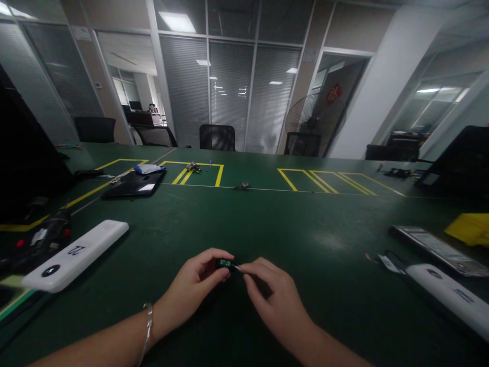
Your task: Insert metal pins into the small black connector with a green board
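Observation:
Between thumb and fingers, my left hand (194, 280) pinches a small dark piece with a green face like a circuit board (224, 263). A silver bracelet (148, 326) circles the left wrist. My right hand (277, 290) is closed around a thin metal-tipped tool (238, 268); its tip points left and reaches the edge of the green piece. Whether the tip touches it is too small to tell. Most of the tool is hidden by my right fingers, so its kind does not show. Both hands are just above the green tabletop (183, 224).
A white power bank (82, 255) lies at left beside a black device (46, 237). Farther back are a dark tablet (133, 183) and small metal parts (194, 167). On the right lie another white power bank (451, 293), a phone (439, 250) and something yellow (469, 229).

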{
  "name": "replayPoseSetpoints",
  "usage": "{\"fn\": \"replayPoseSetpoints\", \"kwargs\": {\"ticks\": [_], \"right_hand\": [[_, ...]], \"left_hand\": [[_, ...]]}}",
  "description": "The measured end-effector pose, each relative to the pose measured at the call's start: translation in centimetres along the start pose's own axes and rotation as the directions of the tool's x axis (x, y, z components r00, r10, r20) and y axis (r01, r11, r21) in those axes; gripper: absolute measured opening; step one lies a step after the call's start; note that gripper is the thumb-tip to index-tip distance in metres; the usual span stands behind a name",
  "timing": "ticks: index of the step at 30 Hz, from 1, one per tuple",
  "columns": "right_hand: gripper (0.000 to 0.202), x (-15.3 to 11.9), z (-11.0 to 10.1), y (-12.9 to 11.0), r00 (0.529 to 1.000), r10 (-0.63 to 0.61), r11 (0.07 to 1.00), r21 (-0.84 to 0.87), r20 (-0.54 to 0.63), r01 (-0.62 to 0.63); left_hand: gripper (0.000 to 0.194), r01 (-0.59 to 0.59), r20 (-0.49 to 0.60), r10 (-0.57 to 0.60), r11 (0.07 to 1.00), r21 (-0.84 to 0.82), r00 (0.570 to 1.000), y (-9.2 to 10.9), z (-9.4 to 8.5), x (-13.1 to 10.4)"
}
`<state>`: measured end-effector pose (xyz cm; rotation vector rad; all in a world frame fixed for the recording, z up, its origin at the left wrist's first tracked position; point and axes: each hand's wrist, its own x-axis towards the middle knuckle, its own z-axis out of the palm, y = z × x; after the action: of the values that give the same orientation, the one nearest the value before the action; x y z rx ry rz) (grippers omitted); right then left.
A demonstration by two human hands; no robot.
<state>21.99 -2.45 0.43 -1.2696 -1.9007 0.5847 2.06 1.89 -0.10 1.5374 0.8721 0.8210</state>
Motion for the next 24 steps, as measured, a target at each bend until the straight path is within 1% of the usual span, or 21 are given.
{"fn": "replayPoseSetpoints", "kwargs": {"ticks": [4, 12, 14, 18, 24], "right_hand": [[0.025, -0.02, 0.07, 0.02, 1.000, 0.010, 0.999, -0.046, 0.001, -0.010], [0.024, 0.03, 0.13, 0.19, 1.000, 0.003, 0.998, -0.064, 0.027, -0.002], [0.024, 0.03, 0.22, 0.38, 1.000, 0.002, 0.998, -0.059, 0.031, 0.000], [0.022, -0.06, 0.38, 0.60, 0.999, -0.004, 0.999, -0.051, 0.036, 0.005], [0.022, -0.10, 0.29, 0.35, 0.999, -0.015, 0.999, -0.030, 0.046, 0.017]], "left_hand": [[0.022, -0.013, -0.003, 0.014, 0.999, 0.032, 1.000, 0.20, 0.04, -0.06], [0.019, -0.009, 0.018, 0.007, 0.998, 0.066, 1.000, 0.07, -0.03, 0.01], [0.019, -0.008, 0.023, 0.008, 0.999, 0.042, 1.000, 0.10, -0.04, 0.01], [0.019, 0.024, 0.048, -0.020, 0.997, -0.072, 0.999, 0.31, 0.08, 0.04], [0.019, 0.041, 0.084, -0.026, 0.983, -0.180, 0.996, 0.50, 0.16, 0.04]]}}
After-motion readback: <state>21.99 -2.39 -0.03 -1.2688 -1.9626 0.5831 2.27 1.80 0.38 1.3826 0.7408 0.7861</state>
